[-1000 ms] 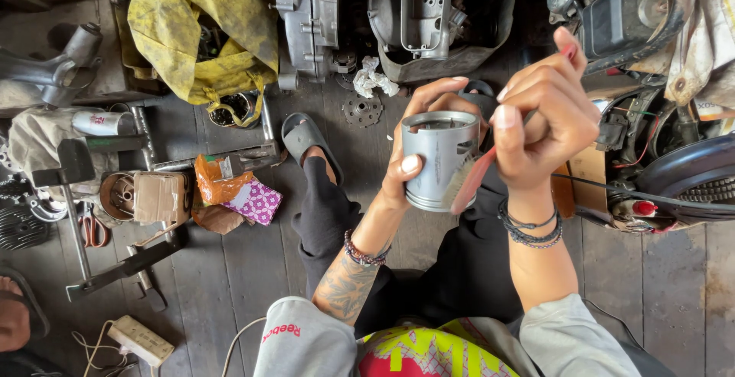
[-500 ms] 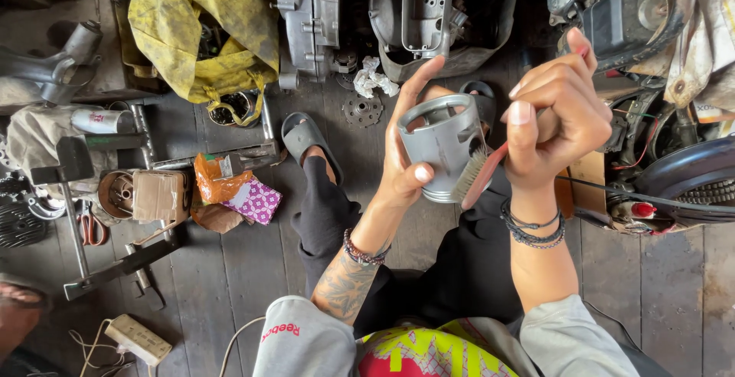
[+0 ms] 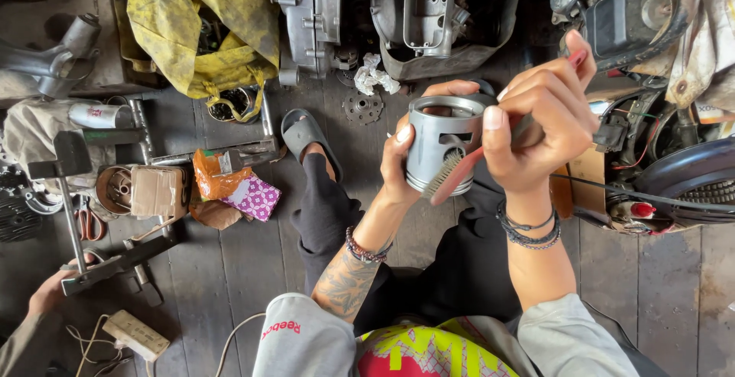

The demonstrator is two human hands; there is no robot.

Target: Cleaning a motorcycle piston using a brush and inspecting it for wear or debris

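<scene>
A grey metal piston is held up over the lap, right of centre, gripped round its skirt by the left hand. A red-handled wire brush is clasped in the right hand, bristles laid against the piston's lower side. Scrubbing appears to be in hand; the piston would probably have to be turned to expose unbrushed metal.

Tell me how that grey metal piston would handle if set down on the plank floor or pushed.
The piston looks like a rigid, hollow metal cylinder, so probably stiff and fairly hefty for its size. Its round wall suggests it would roll if laid sideways; on its flat end it should sit steady. The left hand grips it around the side, and the smooth surface may be slippery if oily.
</scene>
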